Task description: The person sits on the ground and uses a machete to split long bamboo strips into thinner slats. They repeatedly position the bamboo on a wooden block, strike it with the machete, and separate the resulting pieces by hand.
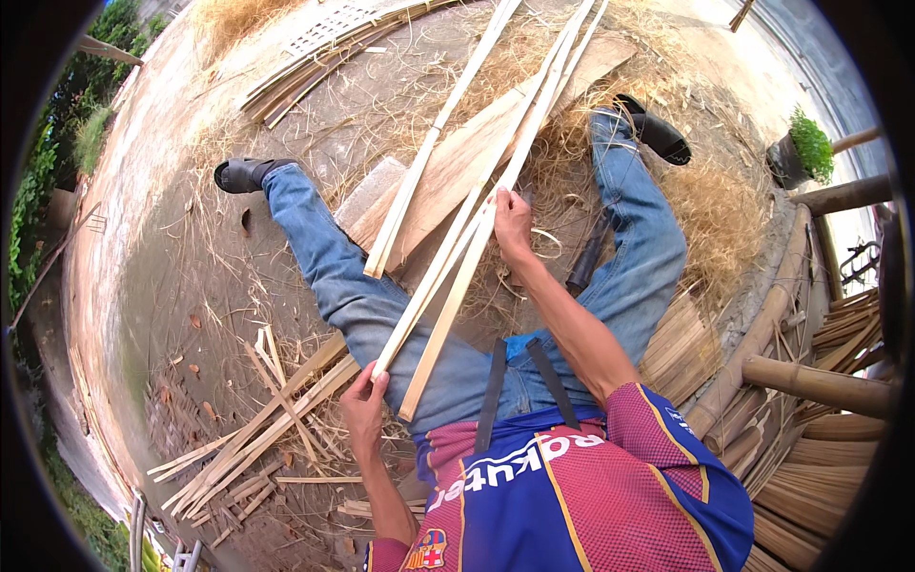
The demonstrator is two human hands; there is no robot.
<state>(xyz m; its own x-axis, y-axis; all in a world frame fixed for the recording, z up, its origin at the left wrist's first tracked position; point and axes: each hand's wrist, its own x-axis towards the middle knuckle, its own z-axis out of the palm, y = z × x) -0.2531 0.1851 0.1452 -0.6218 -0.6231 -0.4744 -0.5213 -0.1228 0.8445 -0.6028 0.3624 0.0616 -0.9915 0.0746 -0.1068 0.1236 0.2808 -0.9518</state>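
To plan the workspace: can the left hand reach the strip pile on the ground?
Probably yes: nothing visible separates the left hand from the strip pile, but that hand pinches a pale strip.

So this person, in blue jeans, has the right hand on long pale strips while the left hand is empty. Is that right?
Not quite: the left hand isn't empty. The head view shows it pinching the near end of a long pale strip. The blue jeans and the right hand on long pale strips are right.
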